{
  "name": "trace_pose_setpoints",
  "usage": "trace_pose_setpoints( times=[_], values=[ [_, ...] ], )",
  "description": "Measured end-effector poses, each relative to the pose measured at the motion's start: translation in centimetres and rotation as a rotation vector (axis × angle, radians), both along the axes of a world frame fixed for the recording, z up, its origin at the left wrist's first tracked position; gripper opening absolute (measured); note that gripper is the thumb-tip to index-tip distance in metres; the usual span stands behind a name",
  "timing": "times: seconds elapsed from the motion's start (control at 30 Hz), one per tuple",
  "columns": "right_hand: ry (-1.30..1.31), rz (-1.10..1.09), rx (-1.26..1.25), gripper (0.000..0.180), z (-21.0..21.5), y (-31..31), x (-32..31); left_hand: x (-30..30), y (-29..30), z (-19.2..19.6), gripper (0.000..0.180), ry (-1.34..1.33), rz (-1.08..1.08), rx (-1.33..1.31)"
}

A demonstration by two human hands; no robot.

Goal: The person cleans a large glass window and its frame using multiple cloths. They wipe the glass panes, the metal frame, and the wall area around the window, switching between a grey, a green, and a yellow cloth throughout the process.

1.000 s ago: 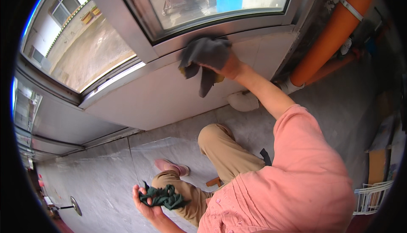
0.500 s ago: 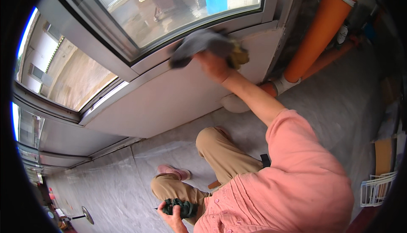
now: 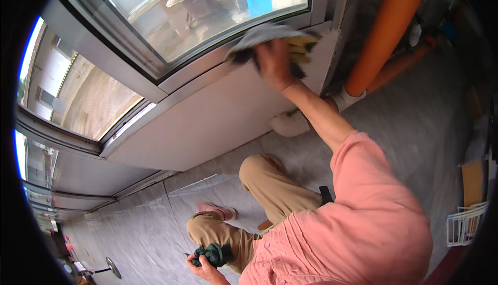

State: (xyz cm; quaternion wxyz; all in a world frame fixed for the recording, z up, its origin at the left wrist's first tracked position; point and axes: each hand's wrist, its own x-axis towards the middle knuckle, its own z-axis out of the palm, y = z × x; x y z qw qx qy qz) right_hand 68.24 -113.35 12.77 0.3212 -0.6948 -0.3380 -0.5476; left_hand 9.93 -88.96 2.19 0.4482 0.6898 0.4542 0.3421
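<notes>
My right hand (image 3: 275, 67) is stretched up to the window frame, its fingers closed on a grey cloth (image 3: 267, 33) that lies against the lower rail (image 3: 194, 67). Something yellow and dark, bunched like more cloth (image 3: 301, 49), sticks out beside the fingers. Down by my knee, my left hand (image 3: 207, 272) grips a crumpled dark green cloth (image 3: 217, 255) that rests against my trouser leg. The sliding window pane (image 3: 207, 15) stands above the rail, and a pale panel (image 3: 207, 108) lies below it.
An orange pipe (image 3: 386, 36) with a white collar runs down to the right of the panel. A pale rounded lump (image 3: 289, 124) sits at the panel's foot. On the grey floor stands a white wire rack (image 3: 464, 225) at the right. A round mirror-like disc (image 3: 113, 268) is at lower left.
My right hand has slid the grey cloth rightward along the rail, and more of the yellow part shows. My left hand has stayed near my knee with the green cloth.
</notes>
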Motion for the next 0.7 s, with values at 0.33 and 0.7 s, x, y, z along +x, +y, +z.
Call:
trace_pose_setpoints(
  times=[0.33, 0.7],
  values=[
    [-0.046, -0.201, 0.392, 0.028, 10.6, -8.7, 6.9, 4.2, -2.0, -2.6, 0.053, -0.133, -0.13, -0.226],
    [-0.405, -0.203, 0.262, 0.031, 35.0, -13.6, 13.4, 7.0, -0.1, -5.1, 0.068, 0.077, -0.19, -0.03]
  ],
)
